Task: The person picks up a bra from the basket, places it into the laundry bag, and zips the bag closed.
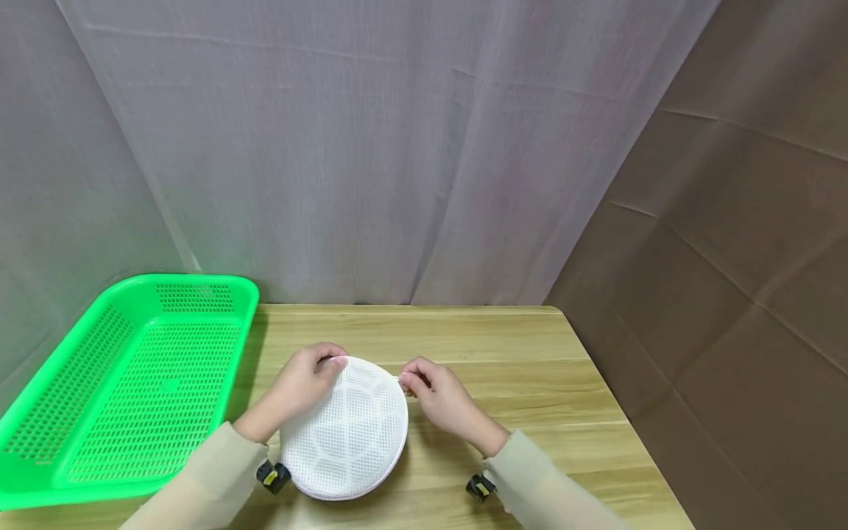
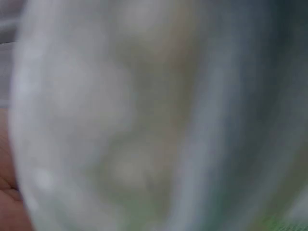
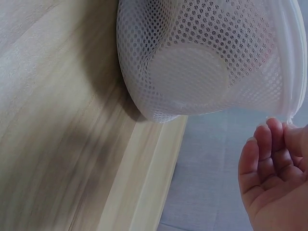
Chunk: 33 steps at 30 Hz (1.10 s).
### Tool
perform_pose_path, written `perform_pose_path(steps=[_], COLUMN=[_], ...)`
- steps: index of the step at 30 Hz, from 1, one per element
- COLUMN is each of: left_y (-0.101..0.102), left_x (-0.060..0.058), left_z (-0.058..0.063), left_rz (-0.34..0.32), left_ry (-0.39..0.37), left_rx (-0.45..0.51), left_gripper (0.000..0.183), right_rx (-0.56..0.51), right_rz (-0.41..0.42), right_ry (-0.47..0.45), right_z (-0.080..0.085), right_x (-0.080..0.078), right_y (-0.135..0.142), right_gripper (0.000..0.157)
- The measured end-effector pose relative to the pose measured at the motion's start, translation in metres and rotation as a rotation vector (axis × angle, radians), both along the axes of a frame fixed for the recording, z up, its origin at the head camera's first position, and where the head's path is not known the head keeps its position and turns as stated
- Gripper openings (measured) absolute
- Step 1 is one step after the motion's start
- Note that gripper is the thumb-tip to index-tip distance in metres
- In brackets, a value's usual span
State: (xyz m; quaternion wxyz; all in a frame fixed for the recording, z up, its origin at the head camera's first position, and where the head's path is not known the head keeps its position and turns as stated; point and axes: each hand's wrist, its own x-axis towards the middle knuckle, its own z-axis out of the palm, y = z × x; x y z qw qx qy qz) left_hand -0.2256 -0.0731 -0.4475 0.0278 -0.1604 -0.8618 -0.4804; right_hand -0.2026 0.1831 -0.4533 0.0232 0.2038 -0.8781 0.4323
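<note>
A round white mesh laundry bag (image 1: 351, 434) is held over the table, its flat top facing up. My left hand (image 1: 301, 383) grips the bag's far-left edge, thumb on top. At the upper right edge, my right hand (image 1: 440, 401) pinches the small zipper pull between thumb and fingertips. The right wrist view shows the bag's netted side (image 3: 192, 29) with a round patch low on it, and the white zipper band (image 3: 291, 62) along its rim. In the left wrist view the bag (image 2: 86, 110) fills most of the picture, blurred, with a strip of palm at the left edge.
A large green plastic basket (image 1: 249, 316) with slotted walls stands on the left, close to my left forearm. The wood-grain table (image 1: 530, 383) reaches back to a grey curtain (image 1: 331, 184). A brown cloth panel (image 1: 729, 294) borders the right side.
</note>
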Motion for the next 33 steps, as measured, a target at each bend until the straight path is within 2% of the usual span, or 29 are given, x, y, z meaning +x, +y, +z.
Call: perform_pose_path(steps=[4, 8, 17, 23, 33], left_y=[0.0, 0.005, 0.026, 0.03, 0.026], left_x=[-0.001, -0.003, 0.002, 0.004, 0.004], left_z=[0.001, 0.007, 0.022, 0.017, 0.011], left_rz=[-0.003, -0.024, -0.098, -0.127, -0.094], left_ry=[0.015, 0.04, 0.154, 0.137, 0.084], left_rx=[0.008, -0.002, -0.091, -0.118, -0.088], left_gripper=[0.01, 0.011, 0.014, 0.009, 0.006], right_rx=[-0.008, -0.019, -0.049, -0.068, -0.056], right_rz=[-0.013, -0.043, -0.079, -0.061, -0.038], right_ry=[-0.015, -0.023, -0.007, 0.007, -0.005], right_z=[0.001, 0.003, 0.009, 0.009, 0.008], right_x=[-0.001, -0.001, -0.004, -0.004, -0.001], right_y=[-0.001, -0.002, -0.009, -0.013, -0.015], right_gripper=[0.01, 0.01, 0.01, 0.01, 0.01])
